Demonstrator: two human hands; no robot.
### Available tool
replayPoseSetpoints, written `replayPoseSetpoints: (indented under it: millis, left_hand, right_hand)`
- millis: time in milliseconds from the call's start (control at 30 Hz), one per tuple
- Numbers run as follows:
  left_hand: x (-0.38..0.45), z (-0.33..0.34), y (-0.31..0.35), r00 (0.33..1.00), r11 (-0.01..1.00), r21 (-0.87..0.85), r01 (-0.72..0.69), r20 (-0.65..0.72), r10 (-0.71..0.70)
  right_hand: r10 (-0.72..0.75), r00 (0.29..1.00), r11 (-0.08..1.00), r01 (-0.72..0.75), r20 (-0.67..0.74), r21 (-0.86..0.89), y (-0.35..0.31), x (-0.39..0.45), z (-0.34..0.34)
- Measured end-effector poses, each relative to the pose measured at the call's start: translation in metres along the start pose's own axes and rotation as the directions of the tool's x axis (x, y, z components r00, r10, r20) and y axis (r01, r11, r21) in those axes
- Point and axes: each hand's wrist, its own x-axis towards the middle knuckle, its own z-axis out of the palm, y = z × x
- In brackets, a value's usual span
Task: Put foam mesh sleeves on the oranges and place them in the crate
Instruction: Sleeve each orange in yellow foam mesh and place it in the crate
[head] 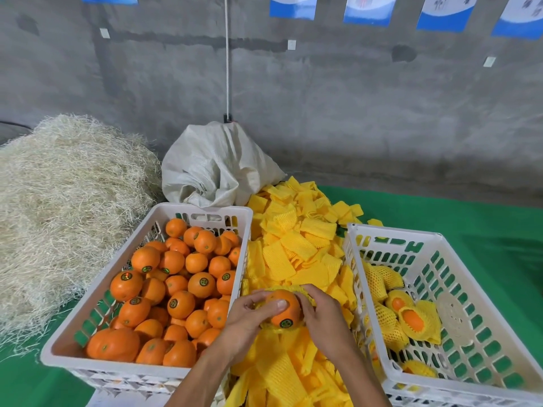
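My left grip [249,314] and right grip [318,308] both hold one orange [284,308], half inside a yellow foam sleeve [305,292], over the sleeve pile [296,254] between the full left crate [205,207] and the right crate [393,229].

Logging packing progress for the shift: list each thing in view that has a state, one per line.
Left crate: heaped with bare oranges.
Right crate: mostly unfilled, a few sleeved oranges inside.
Held orange: partly sleeved, sticker side exposed.
Foam sleeve: being stretched around the held orange.
Left hand: gripping orange and sleeve.
Right hand: fingers pulling the sleeve.
Sleeve pile: loose, flat, unused.
Sack: slumped, crumpled.
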Motion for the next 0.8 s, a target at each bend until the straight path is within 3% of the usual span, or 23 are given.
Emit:
replayPoseSetpoints:
  millis: [133,333,400,533,667,800]
  left_hand:
    - [0.006,-0.002,-0.005,0.981,0.990,0.028,-0.139,-0.134,0.141]
    - [0.010,-0.004,-0.012,0.927,0.931,0.246,-0.269,-0.197,0.319]
    - [0.008,-0.003,-0.012,0.933,0.912,0.319,-0.256,-0.165,0.320]
    - [0.006,0.000,-0.009,0.969,0.953,0.251,-0.167,-0.134,0.205]
    - [0.006,0.001,-0.003,0.985,0.967,0.220,-0.128,-0.084,0.150]
    - [0.004,0.005,-0.002,0.989,0.982,0.147,-0.118,-0.076,0.130]
  right_hand:
    - [-0.086,0.996,0.972,0.083,-0.003,-0.222,-0.006,0.001,0.000]
    - [-0.101,0.994,0.956,0.088,-0.031,-0.281,-0.017,-0.001,0.000]
    - [-0.125,0.986,0.937,0.082,-0.106,-0.340,-0.023,-0.001,0.002]
    - [-0.204,0.962,0.848,0.082,-0.180,-0.524,-0.024,-0.008,0.011]
    - [-0.327,0.909,0.874,0.187,-0.257,-0.450,-0.018,-0.015,0.017]
    - [-0.326,0.938,0.934,0.300,-0.120,-0.192,-0.010,-0.015,0.015]
